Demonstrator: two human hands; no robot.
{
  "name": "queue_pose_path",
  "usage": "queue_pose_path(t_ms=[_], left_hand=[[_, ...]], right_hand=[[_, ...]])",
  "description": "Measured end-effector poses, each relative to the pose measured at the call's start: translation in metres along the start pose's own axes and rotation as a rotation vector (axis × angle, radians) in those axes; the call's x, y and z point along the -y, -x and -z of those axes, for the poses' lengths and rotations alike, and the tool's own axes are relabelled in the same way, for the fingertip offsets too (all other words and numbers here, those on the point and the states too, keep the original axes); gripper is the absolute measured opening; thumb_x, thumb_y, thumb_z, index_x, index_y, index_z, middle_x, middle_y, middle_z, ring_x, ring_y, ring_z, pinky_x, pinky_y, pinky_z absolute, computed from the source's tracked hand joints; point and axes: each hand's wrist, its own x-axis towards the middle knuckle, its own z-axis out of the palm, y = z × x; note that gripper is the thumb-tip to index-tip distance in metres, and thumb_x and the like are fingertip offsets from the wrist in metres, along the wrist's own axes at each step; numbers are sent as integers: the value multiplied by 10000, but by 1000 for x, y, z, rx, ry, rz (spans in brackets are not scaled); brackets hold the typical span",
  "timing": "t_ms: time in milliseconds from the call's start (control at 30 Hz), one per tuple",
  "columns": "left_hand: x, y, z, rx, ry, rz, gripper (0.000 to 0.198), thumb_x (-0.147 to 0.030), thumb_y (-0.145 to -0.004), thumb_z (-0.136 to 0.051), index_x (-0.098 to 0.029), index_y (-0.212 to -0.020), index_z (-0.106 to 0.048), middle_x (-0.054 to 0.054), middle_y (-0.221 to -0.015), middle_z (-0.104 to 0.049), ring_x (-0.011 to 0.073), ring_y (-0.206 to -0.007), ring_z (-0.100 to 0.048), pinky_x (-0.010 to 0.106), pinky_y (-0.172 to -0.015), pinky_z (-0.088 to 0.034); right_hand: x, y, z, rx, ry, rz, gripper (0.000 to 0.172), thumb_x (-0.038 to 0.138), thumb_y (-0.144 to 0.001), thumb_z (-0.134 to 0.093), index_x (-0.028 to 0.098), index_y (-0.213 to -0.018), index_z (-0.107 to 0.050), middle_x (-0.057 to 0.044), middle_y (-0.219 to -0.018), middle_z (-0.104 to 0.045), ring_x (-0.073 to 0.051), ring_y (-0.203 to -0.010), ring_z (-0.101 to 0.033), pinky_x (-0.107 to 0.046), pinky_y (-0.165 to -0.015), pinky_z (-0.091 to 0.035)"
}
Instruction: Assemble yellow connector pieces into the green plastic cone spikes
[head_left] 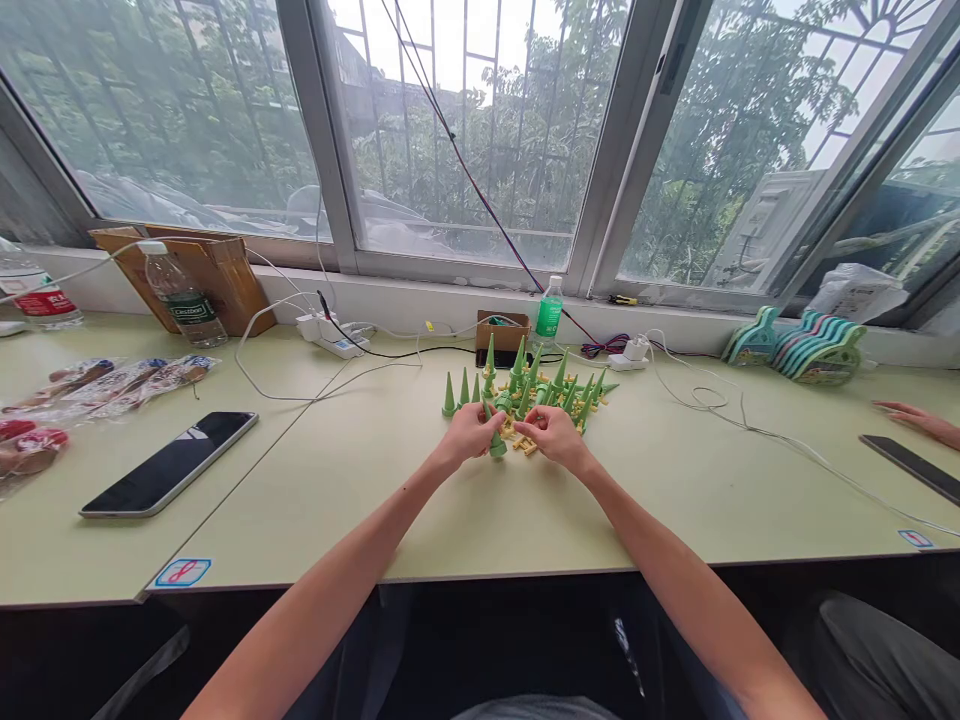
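Observation:
Closed around a green cone-shaped plastic piece is my left hand, with the wider base of the piece pointing down toward me. My right hand is just to the right, its thumb and fingertips pinched together; what is between them is too small to make out. Behind both hands lies a pile of green pointed cones, some upright and some lying over. Small yellow pegs are scattered among the cones and on the table between my hands.
A small cardboard box and a green-labelled bottle stand behind the pile. A phone and bagged items lie left. White cables cross the table. Another person's hand rests far right, near teal plastic pieces.

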Motion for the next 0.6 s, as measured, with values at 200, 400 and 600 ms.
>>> queue_pose_path(t_ms=[200,400,600], left_hand=[[-1,0,1,-31,-22,-33,275,-406,-778,-599,-160,-681,-523,-32,-516,-510,56,-343,-407,193,-340,-340],[-2,1,1,-39,-56,-53,258,-390,-786,-573,-164,-674,-521,-35,-529,-521,59,-360,-417,203,-376,-358],[1,0,2,-73,-102,-108,256,-380,-801,-537,-167,-662,-515,-36,-527,-506,73,-382,-448,208,-403,-374]], right_hand=[[1,-1,0,8,49,36,495,623,-756,-602,149,-626,-539,21,-506,-475,-69,-443,-383,-198,-402,-277],[-2,-2,0,25,65,59,538,638,-784,-557,169,-540,-459,30,-477,-417,-68,-434,-342,-208,-411,-271],[0,0,0,9,78,58,558,648,-788,-549,171,-523,-430,38,-473,-385,-67,-442,-328,-209,-414,-258]])
